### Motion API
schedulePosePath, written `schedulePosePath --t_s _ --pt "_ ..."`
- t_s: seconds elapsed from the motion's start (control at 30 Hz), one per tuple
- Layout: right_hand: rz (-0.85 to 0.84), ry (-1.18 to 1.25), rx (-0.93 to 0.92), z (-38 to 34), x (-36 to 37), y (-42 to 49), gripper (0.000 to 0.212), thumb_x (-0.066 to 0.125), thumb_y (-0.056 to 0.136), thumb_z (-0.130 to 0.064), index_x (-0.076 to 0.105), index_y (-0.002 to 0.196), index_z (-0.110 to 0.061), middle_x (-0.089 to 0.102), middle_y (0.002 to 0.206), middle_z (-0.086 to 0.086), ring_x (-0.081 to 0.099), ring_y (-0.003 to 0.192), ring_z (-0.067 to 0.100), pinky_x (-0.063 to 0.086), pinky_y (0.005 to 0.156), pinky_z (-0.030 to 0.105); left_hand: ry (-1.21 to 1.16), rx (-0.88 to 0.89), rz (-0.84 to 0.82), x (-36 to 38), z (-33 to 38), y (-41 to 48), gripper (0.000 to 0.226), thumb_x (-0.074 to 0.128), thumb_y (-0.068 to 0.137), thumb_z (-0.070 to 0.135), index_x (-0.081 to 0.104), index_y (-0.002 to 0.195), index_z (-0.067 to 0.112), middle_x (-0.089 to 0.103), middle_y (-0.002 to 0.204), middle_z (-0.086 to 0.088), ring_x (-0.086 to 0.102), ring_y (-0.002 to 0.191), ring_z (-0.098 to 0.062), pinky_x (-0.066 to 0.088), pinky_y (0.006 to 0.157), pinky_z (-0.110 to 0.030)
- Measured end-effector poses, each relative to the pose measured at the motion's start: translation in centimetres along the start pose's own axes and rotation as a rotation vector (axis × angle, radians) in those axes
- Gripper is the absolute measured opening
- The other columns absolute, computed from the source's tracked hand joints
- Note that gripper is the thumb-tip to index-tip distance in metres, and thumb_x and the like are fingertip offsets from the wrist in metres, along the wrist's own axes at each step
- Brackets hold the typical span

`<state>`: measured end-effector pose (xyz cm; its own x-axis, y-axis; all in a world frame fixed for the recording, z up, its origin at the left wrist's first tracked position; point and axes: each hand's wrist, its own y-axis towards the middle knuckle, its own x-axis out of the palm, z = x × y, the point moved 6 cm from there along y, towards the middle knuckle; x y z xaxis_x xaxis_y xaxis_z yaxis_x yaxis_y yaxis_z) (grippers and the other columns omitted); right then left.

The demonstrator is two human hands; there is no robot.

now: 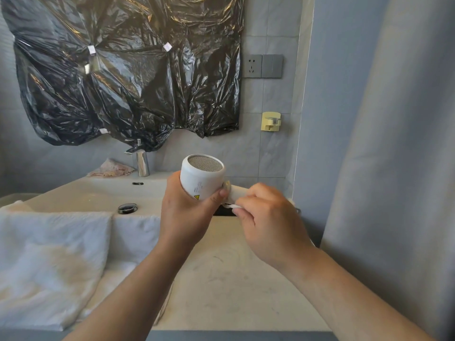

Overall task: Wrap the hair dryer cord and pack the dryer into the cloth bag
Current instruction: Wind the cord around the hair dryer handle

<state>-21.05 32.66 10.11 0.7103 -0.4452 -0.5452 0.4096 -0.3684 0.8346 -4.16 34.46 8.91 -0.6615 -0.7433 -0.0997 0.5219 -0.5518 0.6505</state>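
Note:
A white hair dryer (200, 178) is held up over the counter, its mesh end facing up and toward me. My left hand (187, 212) grips the dryer's barrel from the left, thumb across the front. My right hand (268, 217) curls round the dryer's handle at the right and pinches a white bit of cord (232, 206) under it. Most of the handle and cord are hidden by my fingers. A pale cloth (112, 168) lies behind the sink near the tap; I cannot tell if it is the bag.
A white sink (103, 193) with a drain plug (127, 207) and chrome tap (142, 166) sits at left. White towels (51, 262) hang over the sink's front. The beige counter (234, 286) spreads below my hands. Black plastic (128, 70) covers the mirror; a wall socket (252, 66) and curtain (394, 168) stand right.

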Motion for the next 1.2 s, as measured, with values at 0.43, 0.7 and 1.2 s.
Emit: schedulePosePath --t_s 0.43,0.7,1.2 --pt "-0.212 0.421 0.088 2.0 0.2 0.7 0.013 0.063 0.086 -0.013 0.068 0.074 -0.012 0.072 0.104 0.008 0.052 0.113 -0.005 0.038 0.089 0.006 0.081 0.079 -0.19 0.4 0.3 -0.7 0.069 0.064 0.058 0.066 0.046 0.112 0.027 0.058 0.104 0.009 0.055 0.091 0.004 0.042 0.067 -0.018" --pt "-0.304 0.431 0.186 2.8 0.3 1.0 0.018 0.059 0.087 -0.02 0.074 0.08 -0.012 0.072 0.082 0.004 0.062 0.078 0.015 0.049 0.073 0.032 0.198 0.122 -0.223 0.4 0.9 -0.4 0.059 0.069 0.061 0.059 0.048 0.11 0.035 0.057 0.093 0.023 0.054 0.081 0.003 0.037 0.064 -0.008" --pt "-0.315 0.438 0.42 4.5 -0.3 1.7 0.017 0.068 0.086 -0.027 0.058 0.077 -0.017 0.068 0.085 0.01 0.06 0.078 0.024 0.047 0.069 0.039 0.364 0.231 -0.314 -0.3 2.8 0.0 0.089 0.075 0.048 0.065 0.047 0.126 0.032 0.057 0.101 0.019 0.055 0.091 -0.012 0.043 0.073 -0.03"
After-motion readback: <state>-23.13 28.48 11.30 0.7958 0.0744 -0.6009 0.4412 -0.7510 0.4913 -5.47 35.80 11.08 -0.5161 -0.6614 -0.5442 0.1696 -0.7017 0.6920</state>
